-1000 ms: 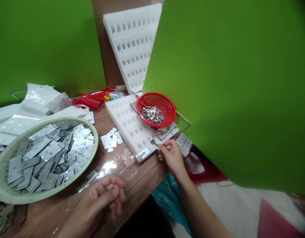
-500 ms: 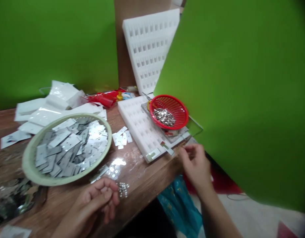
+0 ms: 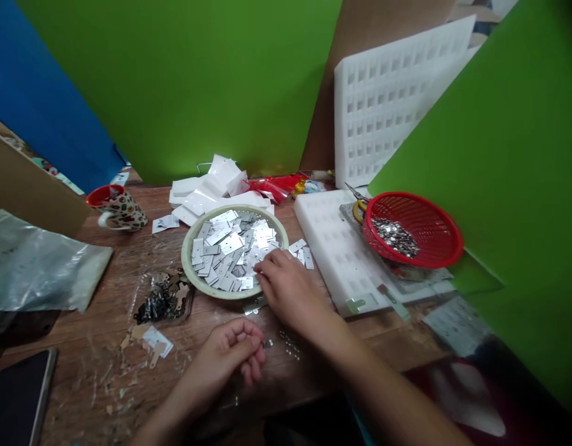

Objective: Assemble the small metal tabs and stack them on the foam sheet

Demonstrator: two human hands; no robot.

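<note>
My right hand reaches over the near right rim of a pale green bowl. Its thumb and fingers are apart, fingertips at the flat silvery metal plates heaped inside. Lower down, my left hand hovers above the wooden table, fingers curled and thumb pressed against them. A tiny shiny bit shows at its fingertips; what the fingers enclose is hidden. Small shiny metal pieces lie scattered between my two hands. A few loose plates rest beside the bowl's right side.
To the right, a red basket of small metal parts sits on a white foam tray, near yellow-handled scissors. Another foam tray stands upright. Dark parts, a mug and a phone are at left.
My right hand has moved left from beside the foam tray to the bowl. My left hand stays curled near the small pieces. The view has turned left, bringing the mug and phone into sight.
</note>
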